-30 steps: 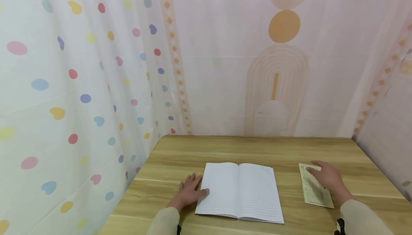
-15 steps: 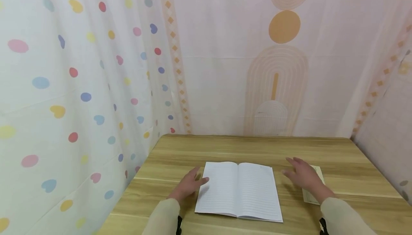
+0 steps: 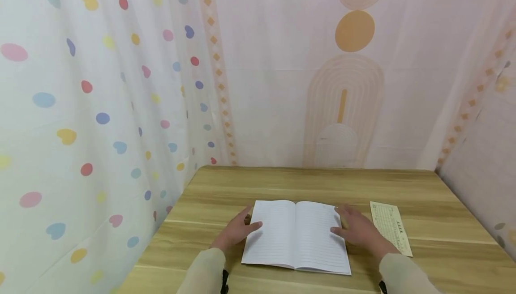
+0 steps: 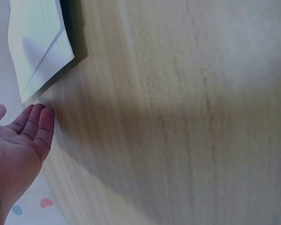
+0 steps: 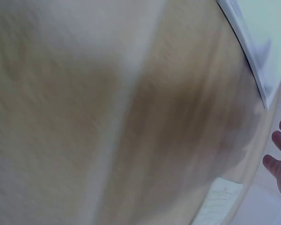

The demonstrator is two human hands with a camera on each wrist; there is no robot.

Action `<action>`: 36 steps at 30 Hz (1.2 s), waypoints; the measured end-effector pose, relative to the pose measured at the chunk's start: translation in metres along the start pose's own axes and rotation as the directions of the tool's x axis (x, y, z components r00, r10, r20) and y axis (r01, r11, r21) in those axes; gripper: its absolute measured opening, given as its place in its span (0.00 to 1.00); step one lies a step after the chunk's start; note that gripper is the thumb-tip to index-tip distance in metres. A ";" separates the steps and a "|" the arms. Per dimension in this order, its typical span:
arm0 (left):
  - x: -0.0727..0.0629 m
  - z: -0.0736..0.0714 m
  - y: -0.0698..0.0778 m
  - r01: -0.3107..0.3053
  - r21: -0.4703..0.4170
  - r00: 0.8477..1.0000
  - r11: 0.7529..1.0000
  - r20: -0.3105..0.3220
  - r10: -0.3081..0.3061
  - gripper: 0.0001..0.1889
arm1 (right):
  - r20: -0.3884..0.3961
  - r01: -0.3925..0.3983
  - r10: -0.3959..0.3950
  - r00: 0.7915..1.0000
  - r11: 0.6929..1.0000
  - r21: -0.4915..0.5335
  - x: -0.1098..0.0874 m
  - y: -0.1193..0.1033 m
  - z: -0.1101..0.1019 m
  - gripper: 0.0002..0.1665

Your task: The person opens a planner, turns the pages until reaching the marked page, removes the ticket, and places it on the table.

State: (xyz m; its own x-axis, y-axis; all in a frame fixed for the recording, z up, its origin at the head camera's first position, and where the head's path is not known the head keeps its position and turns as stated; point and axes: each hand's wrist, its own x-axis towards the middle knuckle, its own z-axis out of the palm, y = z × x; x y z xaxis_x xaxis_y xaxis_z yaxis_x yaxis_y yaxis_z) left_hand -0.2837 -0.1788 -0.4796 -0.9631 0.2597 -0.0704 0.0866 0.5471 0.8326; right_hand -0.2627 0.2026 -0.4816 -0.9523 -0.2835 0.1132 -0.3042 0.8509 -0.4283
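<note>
An open notebook (image 3: 296, 236) with white, lined pages lies flat on the wooden table. My left hand (image 3: 234, 231) is at its left edge, thumb reaching over the page; in the left wrist view the loosely bent fingers of that hand (image 4: 25, 145) point at the notebook's corner (image 4: 37, 51). At the opposite edge, my right hand (image 3: 356, 227) has its thumb over the right page and its fingers by the far corner. The right wrist view catches only spread fingertips of this hand (image 5: 280, 152), beside the notebook (image 5: 269, 42). Neither hand grips anything.
Right of the notebook lies a small yellowish printed paper slip (image 3: 389, 227), with the right forearm close to it. The table (image 3: 314, 182) ends at a pale patterned curtain (image 3: 266, 106) behind, and a dotted curtain (image 3: 121, 124) hangs along the left.
My right hand has moved left from over the yellowish slip to the notebook's right edge, uncovering the slip. My left hand has shifted slightly, from lying spread at the left edge to tilted beside it.
</note>
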 end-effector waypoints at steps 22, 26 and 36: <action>0.001 0.001 -0.016 -0.022 0.022 0.999 1.000 -0.043 0.022 0.41 | 0.024 -0.063 0.064 0.998 0.997 -0.048 -0.017 0.001 0.021 0.41; 0.001 0.003 -0.017 -0.028 0.020 0.999 0.999 -0.037 0.029 0.42 | 0.032 -0.065 0.066 0.997 0.997 -0.039 -0.020 0.002 0.022 0.41; -0.002 0.004 -0.012 -0.002 -0.066 0.999 0.998 -0.037 0.000 0.39 | 0.033 -0.058 0.058 0.998 0.998 -0.008 -0.023 0.006 0.024 0.41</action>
State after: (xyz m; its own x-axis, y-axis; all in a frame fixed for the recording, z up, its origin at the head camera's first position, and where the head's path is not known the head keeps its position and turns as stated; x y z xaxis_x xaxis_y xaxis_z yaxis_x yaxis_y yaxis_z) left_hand -0.2821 -0.1825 -0.4914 -0.9720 0.2298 -0.0498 0.0720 0.4927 0.8672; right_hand -0.2418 0.2034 -0.5080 -0.9670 -0.2482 0.0584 -0.2489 0.8692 -0.4272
